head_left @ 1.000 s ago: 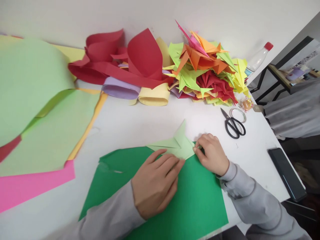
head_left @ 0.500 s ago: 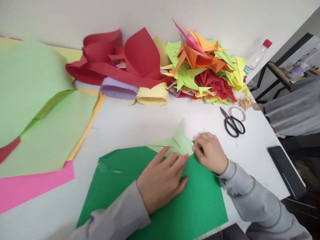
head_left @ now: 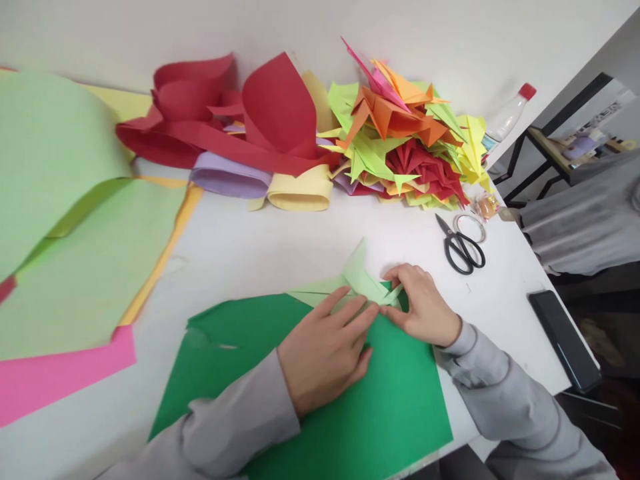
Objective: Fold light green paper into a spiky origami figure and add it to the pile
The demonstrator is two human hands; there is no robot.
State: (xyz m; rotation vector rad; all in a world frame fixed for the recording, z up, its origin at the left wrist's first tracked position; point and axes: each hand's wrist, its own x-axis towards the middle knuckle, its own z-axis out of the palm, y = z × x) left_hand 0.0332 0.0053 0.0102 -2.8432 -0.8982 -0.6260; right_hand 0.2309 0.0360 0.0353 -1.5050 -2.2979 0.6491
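The white desk carries loose sheets at 9 o'clock, pale green over pink, and a dark green sheet at 6 o'clock under both hands. Along the wall at 12 o'clock lie red curls and, toward 1 o'clock, a heap of folded shapes; by their look, many pieces are already done. At 3 o'clock sit a phone, scissors and a tape ring, with a bottle behind.

The fold, a pale green piece, lies at the far edge of the dark sheet, just right of the desk's middle. It is well along: several creases are set and pointed flaps show, yet it stays flat and unlike the heap's finished shapes, so I judge more folds remain. Its long axis runs roughly 9 to 3 o'clock, one tip aimed at 9, and a raised flap points to 12–1 o'clock.

The left hand lies flat, fingers spread, pressing the fold's near edge, grasping nothing. The right hand has its grip pinched on the fold's right tip, thumb and forefinger closed on the paper
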